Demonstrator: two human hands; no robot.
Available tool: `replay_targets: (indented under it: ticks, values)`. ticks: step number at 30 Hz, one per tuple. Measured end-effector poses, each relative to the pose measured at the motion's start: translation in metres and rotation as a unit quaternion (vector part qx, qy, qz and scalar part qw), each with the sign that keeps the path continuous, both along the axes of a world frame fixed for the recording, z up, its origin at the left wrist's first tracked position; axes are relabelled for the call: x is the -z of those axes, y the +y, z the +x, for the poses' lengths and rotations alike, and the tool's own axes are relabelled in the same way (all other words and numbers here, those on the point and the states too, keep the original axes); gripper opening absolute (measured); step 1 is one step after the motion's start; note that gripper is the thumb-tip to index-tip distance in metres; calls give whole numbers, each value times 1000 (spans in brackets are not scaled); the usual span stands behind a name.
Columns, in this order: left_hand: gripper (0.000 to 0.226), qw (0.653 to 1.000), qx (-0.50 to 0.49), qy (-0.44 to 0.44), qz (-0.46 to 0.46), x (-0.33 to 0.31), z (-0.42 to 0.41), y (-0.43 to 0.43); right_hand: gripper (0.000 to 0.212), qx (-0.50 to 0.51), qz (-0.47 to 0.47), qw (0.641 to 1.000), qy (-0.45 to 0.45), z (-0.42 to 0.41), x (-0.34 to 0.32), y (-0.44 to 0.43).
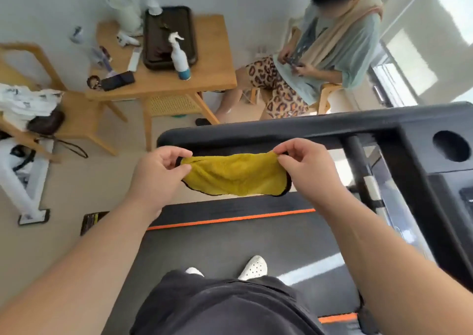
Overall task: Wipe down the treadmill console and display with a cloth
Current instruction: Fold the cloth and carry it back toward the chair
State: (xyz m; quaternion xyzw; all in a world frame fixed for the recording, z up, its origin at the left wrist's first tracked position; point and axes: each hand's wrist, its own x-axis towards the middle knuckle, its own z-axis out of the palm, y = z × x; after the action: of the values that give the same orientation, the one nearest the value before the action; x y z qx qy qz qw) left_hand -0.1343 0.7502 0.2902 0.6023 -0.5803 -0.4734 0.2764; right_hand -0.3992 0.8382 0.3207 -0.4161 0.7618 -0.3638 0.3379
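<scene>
A person stands on a treadmill belt [230, 242], seen from above, with two white perforated shoes [253, 268] showing below a dark shirt. Both bare hands hold one yellow microfibre cloth [235, 174] with black edging, stretched between them in the air. The left hand [161, 170] pinches the cloth's left corner between thumb and fingertips; the right hand [307, 165] pinches the right corner the same way. The cloth hangs just in front of the black padded handrail [256, 132], which crosses the view between the hands and the room beyond. The treadmill console [440, 160] sits off to the right, well apart from the cloth, with one round cup holder [451, 146] visible.

Beyond the handrail stands one wooden table [204, 78]. On it are one black tray [169, 37], one white spray bottle [180, 58] with a teal base, and one dark phone [119, 79]. One wooden chair [64, 119] at left carries crumpled white fabric and a dark brown bag [46, 122]. A second person [320, 60] sits to the right of the table in leopard-print shorts.
</scene>
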Motion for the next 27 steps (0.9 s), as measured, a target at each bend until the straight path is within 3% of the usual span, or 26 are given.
replay_targets:
  ticks: [7,11,20,23,27]
  values:
    - [41,981,-190,-25,6,12,190,9,24,-216,34,975,38,167,5,-92]
    - [47,969,-233,-80,38,12,290,36,49,-343,45,934,88,270,1,-125]
    - [21,923,-316,-212,50,23,410,75,56,-537,48,819,198,437,21,-189]
    - [19,916,-332,-217,57,29,436,65,49,-571,38,776,264,466,36,-217]
    - [26,907,-388,-146,70,33,469,46,18,-607,35,745,274,501,54,-257]
